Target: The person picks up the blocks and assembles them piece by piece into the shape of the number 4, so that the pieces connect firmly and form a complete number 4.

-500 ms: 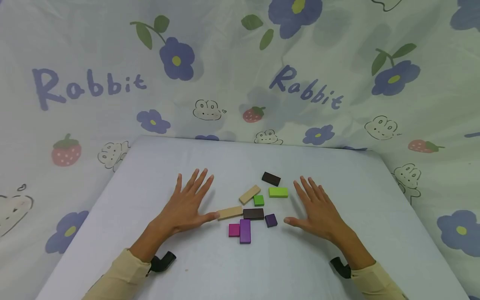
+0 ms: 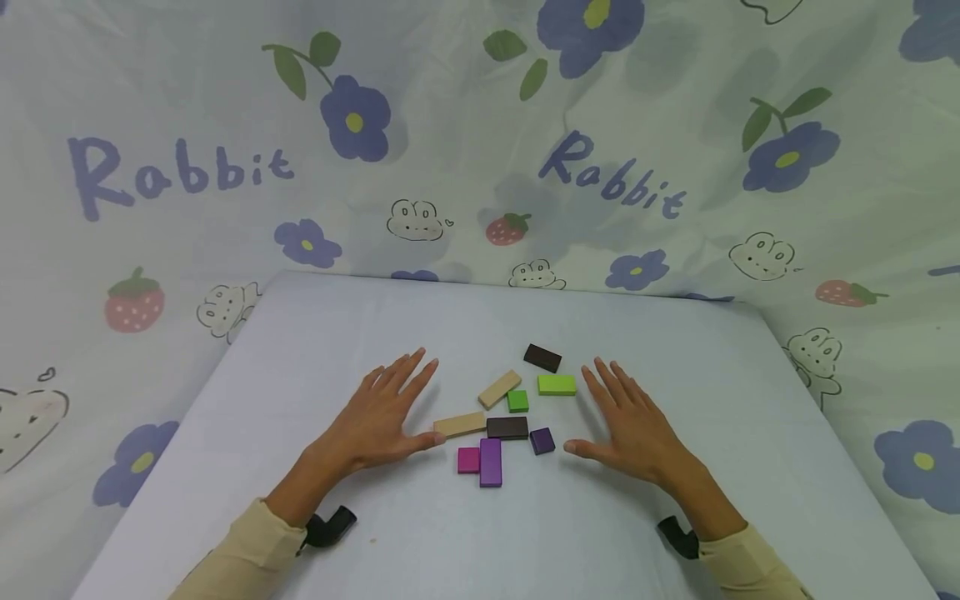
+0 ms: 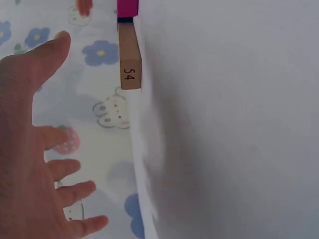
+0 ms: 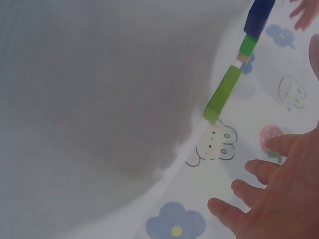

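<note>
Wooden blocks [image 2: 507, 427] lie clustered mid-worktop [image 2: 300, 350], btwn both hands. Left hand [image 2: 378, 421]: grip released, fingers straight, thumb tip just beside tan block [image 2: 459, 425], stamped "54" in left wrist view. Right hand [image 2: 630, 425]: grip released, fingers spread, thumb near dark purple cube [image 2: 542, 440], fingertips near lime block [image 2: 557, 384]. Rabbit-print cloth [image 2: 480, 167] behind.
</note>
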The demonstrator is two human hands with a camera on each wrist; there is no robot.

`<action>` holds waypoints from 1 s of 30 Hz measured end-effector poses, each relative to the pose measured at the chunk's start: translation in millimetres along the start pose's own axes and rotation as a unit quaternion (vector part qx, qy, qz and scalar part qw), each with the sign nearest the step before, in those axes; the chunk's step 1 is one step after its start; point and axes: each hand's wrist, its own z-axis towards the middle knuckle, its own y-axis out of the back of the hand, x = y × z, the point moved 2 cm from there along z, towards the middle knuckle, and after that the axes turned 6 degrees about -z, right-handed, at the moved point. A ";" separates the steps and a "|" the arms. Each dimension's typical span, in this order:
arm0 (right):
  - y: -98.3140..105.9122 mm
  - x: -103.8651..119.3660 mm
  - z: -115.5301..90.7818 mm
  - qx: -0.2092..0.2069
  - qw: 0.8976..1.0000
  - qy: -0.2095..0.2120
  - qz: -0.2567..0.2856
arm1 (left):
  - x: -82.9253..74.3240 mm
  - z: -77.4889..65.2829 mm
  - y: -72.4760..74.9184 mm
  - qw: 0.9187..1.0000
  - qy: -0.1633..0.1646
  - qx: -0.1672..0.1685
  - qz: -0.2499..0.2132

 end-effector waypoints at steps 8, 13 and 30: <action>-1.8 4.8 -1.3 0.016 1.000 -0.003 0.024 | -3.4 0.0 -3.5 0.999 0.003 0.023 -0.040; -2.7 8.6 -1.9 0.031 0.998 0.002 0.048 | -8.9 1.0 -5.4 0.997 0.001 0.042 -0.070; 2.1 15.7 -3.0 0.069 0.995 0.007 0.077 | -14.5 1.0 -7.7 0.996 0.003 0.061 -0.070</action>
